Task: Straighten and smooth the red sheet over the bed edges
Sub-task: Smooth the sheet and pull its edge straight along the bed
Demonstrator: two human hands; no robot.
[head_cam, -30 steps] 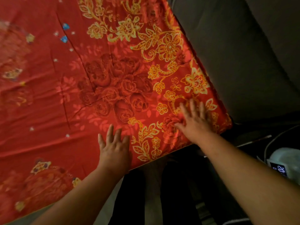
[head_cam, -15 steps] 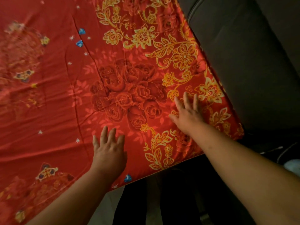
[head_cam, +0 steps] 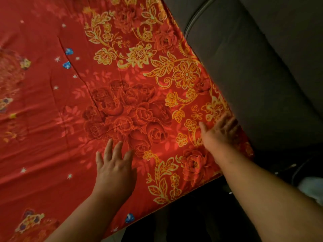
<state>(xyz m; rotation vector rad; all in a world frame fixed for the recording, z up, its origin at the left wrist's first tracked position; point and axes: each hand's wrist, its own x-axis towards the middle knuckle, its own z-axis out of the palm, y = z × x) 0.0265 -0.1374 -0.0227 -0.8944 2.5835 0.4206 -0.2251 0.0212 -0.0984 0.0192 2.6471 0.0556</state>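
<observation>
**Both hands flat on the red sheet near its corner**

I see the red sheet (head_cam: 122,102) spread over the bed, filling the left and centre of the frame. It carries dark roses in the middle and a gold floral border along its right and lower edges. Its near edge runs diagonally from the lower left up to a corner at the right of centre. Thin creases run up and down through the plain red area left of the roses.

My left hand (head_cam: 114,172) lies palm down on the sheet at lower centre, just below the roses, with its fingers (head_cam: 109,147) straight and slightly spread, holding nothing. My right hand (head_cam: 218,135) rests on the gold border close to the sheet's right edge. It is blurred, but the fingers look extended and the thumb points left; I see no cloth pinched.

A dark grey cushioned surface (head_cam: 253,75) sits just beside the sheet's right edge, filling the upper right. A pale object (head_cam: 311,187) shows at the right edge, too dim to identify.
</observation>
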